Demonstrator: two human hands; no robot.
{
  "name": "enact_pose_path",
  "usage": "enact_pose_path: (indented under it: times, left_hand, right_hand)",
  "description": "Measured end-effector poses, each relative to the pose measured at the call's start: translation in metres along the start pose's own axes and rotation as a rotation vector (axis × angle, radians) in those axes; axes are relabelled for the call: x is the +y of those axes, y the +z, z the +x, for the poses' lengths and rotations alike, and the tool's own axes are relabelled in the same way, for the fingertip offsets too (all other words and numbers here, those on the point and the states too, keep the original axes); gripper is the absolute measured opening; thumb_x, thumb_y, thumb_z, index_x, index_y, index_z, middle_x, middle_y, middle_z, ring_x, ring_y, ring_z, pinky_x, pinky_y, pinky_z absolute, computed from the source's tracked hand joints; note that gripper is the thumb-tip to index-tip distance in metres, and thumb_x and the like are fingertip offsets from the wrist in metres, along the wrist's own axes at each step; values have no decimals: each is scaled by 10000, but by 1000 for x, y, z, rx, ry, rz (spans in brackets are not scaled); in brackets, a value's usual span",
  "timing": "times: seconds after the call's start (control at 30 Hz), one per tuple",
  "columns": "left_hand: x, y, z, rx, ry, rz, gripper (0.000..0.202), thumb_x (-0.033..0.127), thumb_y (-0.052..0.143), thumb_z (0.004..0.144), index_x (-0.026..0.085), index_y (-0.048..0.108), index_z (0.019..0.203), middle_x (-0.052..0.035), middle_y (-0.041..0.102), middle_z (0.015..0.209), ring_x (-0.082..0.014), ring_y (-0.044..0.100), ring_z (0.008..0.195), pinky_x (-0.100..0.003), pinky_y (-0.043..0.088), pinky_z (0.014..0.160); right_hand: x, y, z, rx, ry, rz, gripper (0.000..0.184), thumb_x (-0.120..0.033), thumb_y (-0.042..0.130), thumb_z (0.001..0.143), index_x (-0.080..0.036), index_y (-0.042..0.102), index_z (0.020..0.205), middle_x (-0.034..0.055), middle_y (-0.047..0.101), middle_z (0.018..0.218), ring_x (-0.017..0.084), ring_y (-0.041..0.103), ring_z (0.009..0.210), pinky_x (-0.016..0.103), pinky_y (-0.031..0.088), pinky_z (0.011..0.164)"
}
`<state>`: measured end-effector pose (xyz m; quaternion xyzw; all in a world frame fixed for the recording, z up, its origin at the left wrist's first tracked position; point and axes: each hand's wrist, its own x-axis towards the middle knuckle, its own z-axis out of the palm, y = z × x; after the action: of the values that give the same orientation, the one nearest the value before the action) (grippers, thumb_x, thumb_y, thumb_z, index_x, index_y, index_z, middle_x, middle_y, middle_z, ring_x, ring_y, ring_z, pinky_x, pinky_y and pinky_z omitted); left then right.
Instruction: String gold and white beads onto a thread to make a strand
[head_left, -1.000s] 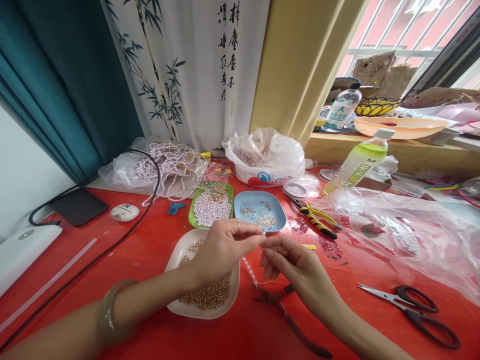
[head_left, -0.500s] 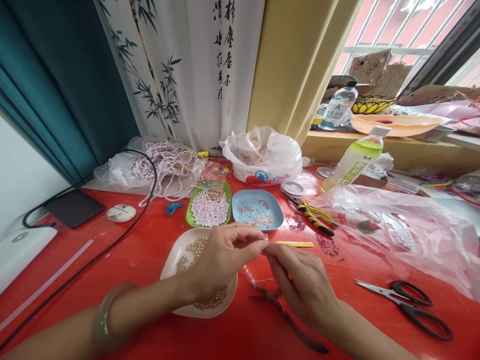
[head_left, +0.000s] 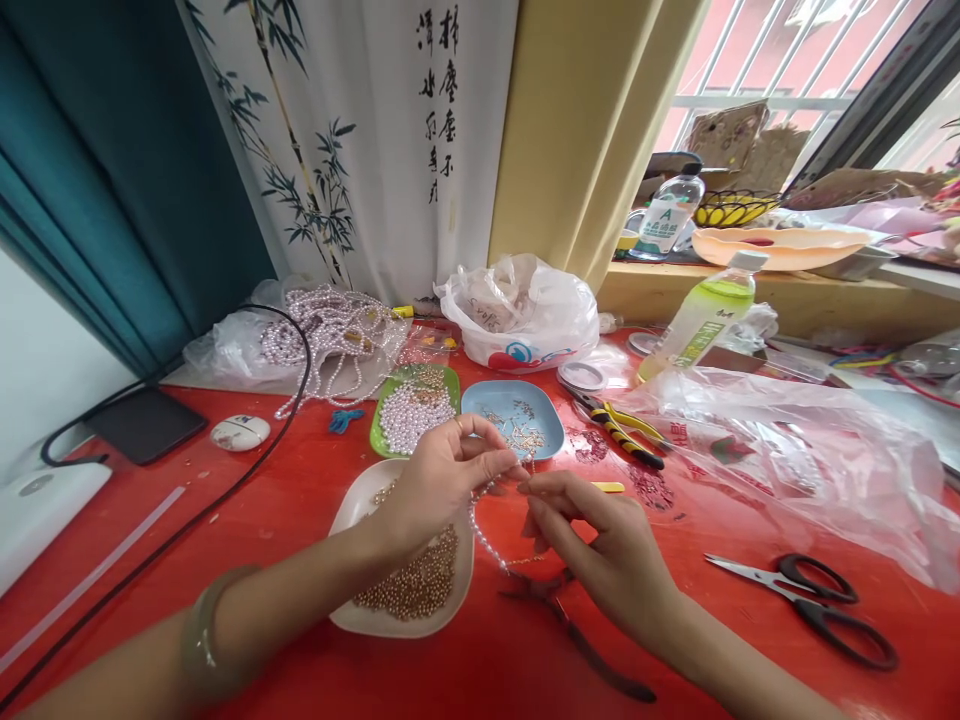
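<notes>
A strand of pale pearl beads (head_left: pixel 487 540) with a thin gold chain at its lower end hangs in a loop between my hands. My left hand (head_left: pixel 454 480) pinches the upper part of the strand between thumb and finger, above a white dish of gold beads (head_left: pixel 401 632). Close beside it, my right hand (head_left: pixel 600 535) has thumb and forefinger together near the strand's end; what sits between those fingertips is too small to make out. Small dark-handled pliers (head_left: pixel 562 620) lie on the red table below the strand, partly under my right hand.
Behind my hands stand a green tray of pearl beads (head_left: pixel 376 440) and a blue tray of small metal pins (head_left: pixel 551 405). Yellow-black pliers (head_left: pixel 622 432) and black-handled scissors (head_left: pixel 814 605) lie to the right. A plastic bag (head_left: pixel 787 430) and a drink bottle (head_left: pixel 701 320) are farther right.
My hands have drawn slightly apart and turned, so more of the bead strand shows between them. My left hand has shifted, uncovering more gold beads. The view has moved slightly.
</notes>
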<state>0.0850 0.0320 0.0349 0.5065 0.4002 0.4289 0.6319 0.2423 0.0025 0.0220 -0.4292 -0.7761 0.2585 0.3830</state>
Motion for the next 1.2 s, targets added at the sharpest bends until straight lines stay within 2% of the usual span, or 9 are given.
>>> enact_pose_path:
  times: [0.17,0.37,0.47,0.53,0.6,0.67,0.8,0.97,1.2]
  left_hand:
    - [-1,0,-1,-9,-26,28,228,320,608,659,136,535,772,-53,616,760,-115,548,679,-256,422,651]
    - [0,1,-2,-44,-43,55,184,285,623,639,138,580,741,-43,613,736,-123,556,695,-252,428,650]
    - [0,0,-2,-51,-58,51,174,285,608,648,138,587,740,-44,614,731,-132,563,709,-259,433,651]
    - [-1,0,-1,-57,-73,33,178,288,606,648,138,583,741,-44,614,725,-130,566,698,-259,432,647]
    - [-1,-1,0,-60,-84,18,179,289,608,644,141,578,740,-41,613,718,-118,562,669,-254,427,639]
    - [-1,-2,1,-69,-98,0,184,290,610,642,145,571,747,-40,615,714,-111,559,657,-248,419,630]
    - [0,-2,0,-110,-152,-57,198,287,605,644,140,561,768,-42,615,682,-109,559,649,-231,396,595]
    - [2,-3,-1,-178,-215,-90,172,280,573,671,137,577,765,-24,587,615,-67,499,525,-207,364,520]
    - [4,-1,-3,-196,-196,-13,152,294,606,621,146,590,649,23,483,507,-62,440,489,-196,364,480]
  right_hand:
    - [-1,-1,2,-19,94,121,170,-195,394,790,-147,546,847,-10,586,527,82,542,465,212,462,472]
    - [-4,-6,2,16,92,58,143,-196,428,772,-158,563,747,-3,580,563,83,517,469,212,429,441]
    - [-3,-9,5,93,123,172,212,-198,440,771,-175,507,971,25,608,727,101,567,556,229,461,479]
    - [-1,-9,7,17,154,289,270,-204,447,779,-182,466,1047,26,611,737,111,591,593,232,478,492]
    - [1,-9,8,-62,176,350,202,-224,462,784,-175,512,973,19,611,692,113,595,604,226,484,501]
    - [2,-10,9,-55,181,311,116,-241,484,778,-168,558,829,7,600,638,100,576,575,215,475,503]
    - [2,-13,10,40,125,125,122,-230,475,784,-172,561,719,3,591,634,90,542,565,206,446,498]
    - [2,-14,10,95,-15,-64,100,-185,460,790,-178,549,745,14,582,670,110,541,616,235,445,549]
    - [-2,-13,8,137,-210,-223,116,-109,455,780,-181,544,767,16,588,681,101,541,616,220,437,548]
